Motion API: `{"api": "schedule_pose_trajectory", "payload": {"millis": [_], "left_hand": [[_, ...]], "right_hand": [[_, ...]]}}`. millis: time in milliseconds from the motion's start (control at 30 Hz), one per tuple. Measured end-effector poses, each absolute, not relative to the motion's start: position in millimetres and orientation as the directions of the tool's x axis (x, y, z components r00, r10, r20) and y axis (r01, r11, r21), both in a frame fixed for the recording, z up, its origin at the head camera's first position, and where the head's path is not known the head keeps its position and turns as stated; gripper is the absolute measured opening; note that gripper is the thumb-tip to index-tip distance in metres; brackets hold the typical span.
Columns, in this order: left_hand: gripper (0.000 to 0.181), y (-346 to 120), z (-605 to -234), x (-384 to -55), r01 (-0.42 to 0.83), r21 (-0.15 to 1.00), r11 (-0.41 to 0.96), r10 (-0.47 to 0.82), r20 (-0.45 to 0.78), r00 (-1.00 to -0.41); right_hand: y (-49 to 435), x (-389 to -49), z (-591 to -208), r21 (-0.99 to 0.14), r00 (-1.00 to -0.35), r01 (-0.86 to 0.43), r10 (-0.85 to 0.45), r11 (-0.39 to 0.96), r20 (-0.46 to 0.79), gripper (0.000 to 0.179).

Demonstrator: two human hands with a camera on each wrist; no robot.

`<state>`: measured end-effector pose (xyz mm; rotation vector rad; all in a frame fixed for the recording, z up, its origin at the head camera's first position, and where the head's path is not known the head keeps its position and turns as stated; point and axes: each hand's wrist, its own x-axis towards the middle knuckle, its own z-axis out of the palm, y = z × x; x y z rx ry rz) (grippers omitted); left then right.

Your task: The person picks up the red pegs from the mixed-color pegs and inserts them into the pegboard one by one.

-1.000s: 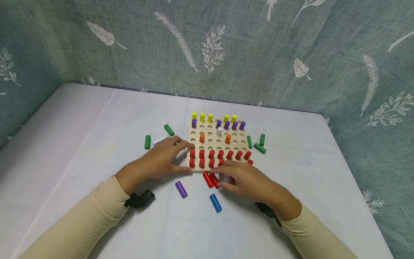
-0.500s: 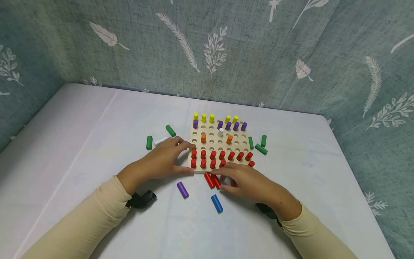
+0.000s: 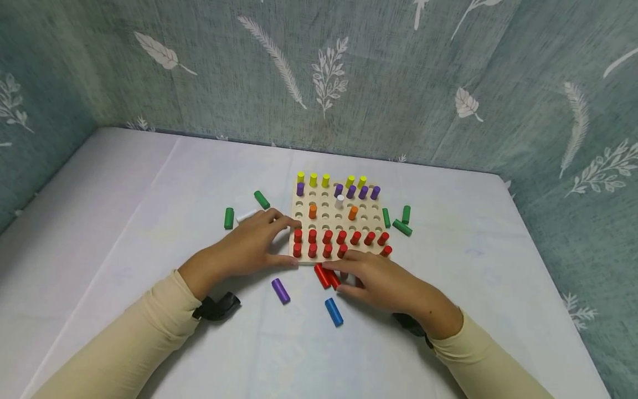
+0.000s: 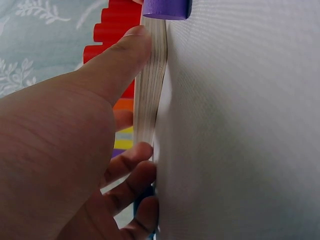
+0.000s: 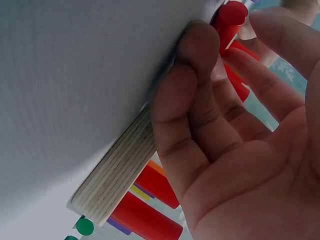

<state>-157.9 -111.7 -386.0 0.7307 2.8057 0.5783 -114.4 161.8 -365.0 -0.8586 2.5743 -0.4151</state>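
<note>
A pale wooden pegboard [image 3: 331, 221] stands on the table, with red pegs filling its front rows and yellow, purple, orange and white ones farther back. My left hand [image 3: 254, 244] rests at its left side. In the left wrist view the thumb touches the board's edge [image 4: 150, 95], and other fingertips lie along it. Two loose red pegs [image 3: 321, 276] lie side by side before the front edge. My right hand [image 3: 381, 277] has thumb and index finger at the ends of the right-hand red peg [image 5: 233, 16], pinching it; its contact is partly hidden. The fingers hide part of the front row.
Nearer me lie a loose purple peg [image 3: 281, 291] and a blue peg [image 3: 333, 312]. Left of the board are green pegs [image 3: 229, 218] and a white peg [image 3: 246, 216], partly behind my left hand. Several green pegs [image 3: 402, 227] lie to the right.
Both hands stay in almost the same places, and the pegs have not visibly moved. The whole head view shifts slightly between frames.
</note>
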Motion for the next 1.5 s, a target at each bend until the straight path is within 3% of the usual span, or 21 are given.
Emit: {"api": "schedule_pose_trajectory", "payload": {"millis": [1500], "left_hand": [[0.081, -112.2, -385.5, -159.6, 0.434, 0.416, 0.799, 0.507, -0.077, -0.859]], "right_hand": [[161.8, -116.3, -364.5, -0.418, -0.741, -0.487, -0.616, 0.767, -0.268, 0.044]]}}
